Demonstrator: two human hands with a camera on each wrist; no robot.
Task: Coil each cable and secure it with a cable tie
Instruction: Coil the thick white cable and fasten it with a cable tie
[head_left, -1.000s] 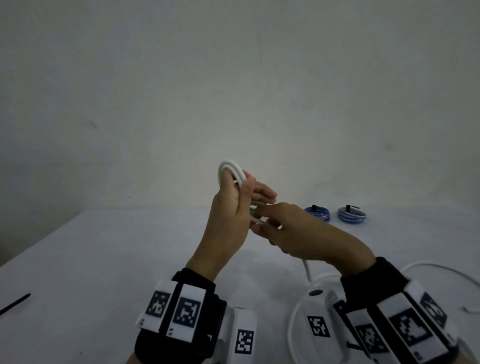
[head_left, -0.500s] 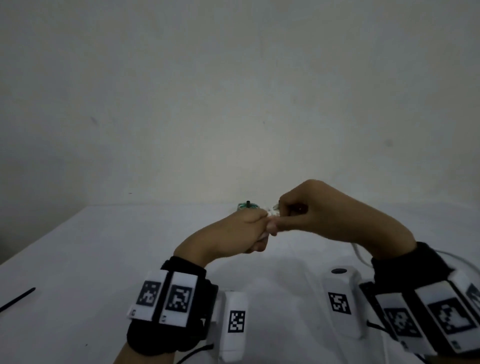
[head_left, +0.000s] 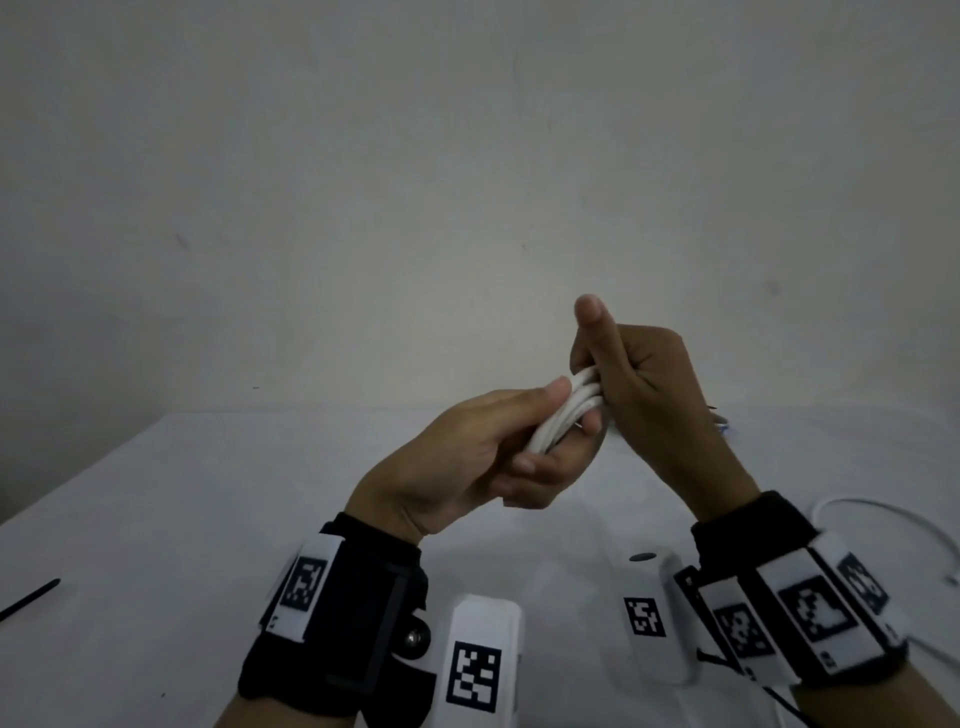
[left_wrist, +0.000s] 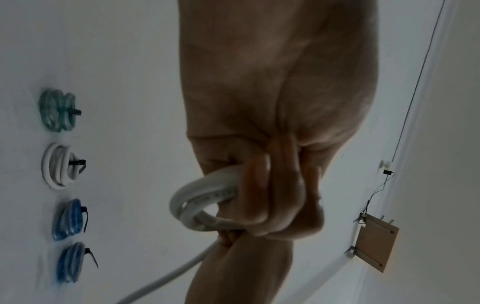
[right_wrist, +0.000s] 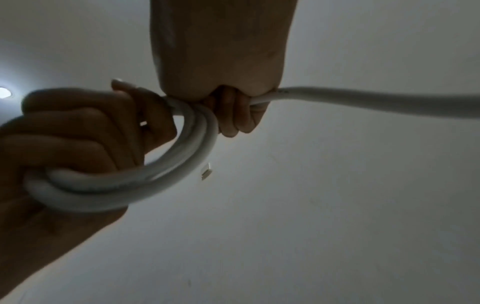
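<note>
Mid-coil: my left hand (head_left: 467, 457) grips the white cable (right_wrist: 145, 181) loops, right hand (head_left: 644, 384) pinches the loose end. Next: finish wrapping, then fit a tie.

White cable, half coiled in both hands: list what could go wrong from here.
1. The coil has no tie on it; only the left hand grips the loops, so a slack grip could let them spring open.
2. The right hand feeds a free tail; uneven pull may give sloppy loops.
3. The spare tie lies far left, so fetching it costs a hand.
</note>
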